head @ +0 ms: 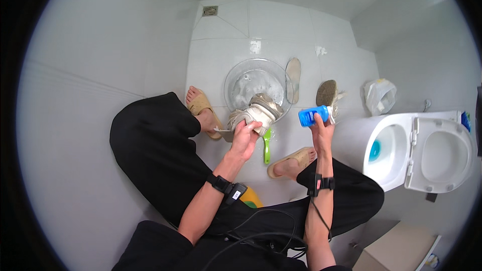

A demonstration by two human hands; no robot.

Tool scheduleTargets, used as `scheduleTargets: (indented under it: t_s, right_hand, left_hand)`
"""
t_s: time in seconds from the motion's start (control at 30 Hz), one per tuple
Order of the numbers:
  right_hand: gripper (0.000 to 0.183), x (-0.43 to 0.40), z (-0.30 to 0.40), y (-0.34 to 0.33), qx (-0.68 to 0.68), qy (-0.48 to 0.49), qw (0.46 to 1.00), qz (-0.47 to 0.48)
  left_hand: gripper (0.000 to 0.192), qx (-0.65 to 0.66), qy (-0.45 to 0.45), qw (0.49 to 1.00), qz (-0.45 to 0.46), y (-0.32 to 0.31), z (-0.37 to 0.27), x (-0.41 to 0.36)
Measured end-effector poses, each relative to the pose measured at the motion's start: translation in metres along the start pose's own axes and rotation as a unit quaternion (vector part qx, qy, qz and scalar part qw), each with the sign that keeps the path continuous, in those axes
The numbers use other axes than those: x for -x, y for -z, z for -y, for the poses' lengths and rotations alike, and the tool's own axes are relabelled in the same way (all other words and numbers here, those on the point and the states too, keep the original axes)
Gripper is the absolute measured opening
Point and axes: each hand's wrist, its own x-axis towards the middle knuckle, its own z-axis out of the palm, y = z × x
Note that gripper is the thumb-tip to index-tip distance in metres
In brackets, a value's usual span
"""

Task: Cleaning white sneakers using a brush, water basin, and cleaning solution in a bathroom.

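My left hand [244, 139] grips a white sneaker [258, 114] over the near edge of a clear basin [233, 71]. Sudsy water [252, 84] lies in the basin. In my right hand [322, 131] is a blue plastic bottle [313, 116] with a white cap end, tilted on its side to the right of the sneaker. A green-handled brush [267, 148] rests on the floor just below the sneaker; its head is hidden. To the right of the basin lies a shoe insole [293, 79]. Another shoe [327, 94], its brown sole showing, is beyond the bottle.
A white toilet [350, 146] with raised lid stands at the right, near a bin with a plastic liner [379, 96]. A floor drain [210, 11] is set at the far left. Behind my forearms is a yellow container [251, 196]. Black cables [260, 233] cross my lap.
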Motion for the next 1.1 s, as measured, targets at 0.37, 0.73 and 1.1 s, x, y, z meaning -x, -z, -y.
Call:
scheduleTargets:
  t_s: [0.37,0.73,1.1]
  right_hand:
    - [0.041,0.085,0.143,-0.101,0.494,0.053,0.859,0.120]
    - [0.034,0.095,0.124,-0.136,0.531,0.121,0.826,0.145]
    - [0.032,0.095,0.117,-0.142,0.533,0.117,0.823,0.158]
  left_hand:
    - [0.010,-0.176,-0.079,0.981,-0.024,-0.007,0.004,0.007]
    - [0.026,-0.138,-0.073,0.984,-0.082,0.003,0.018,-0.006]
    - [0.030,-0.078,-0.047,0.993,-0.072,0.011,0.030,-0.013]
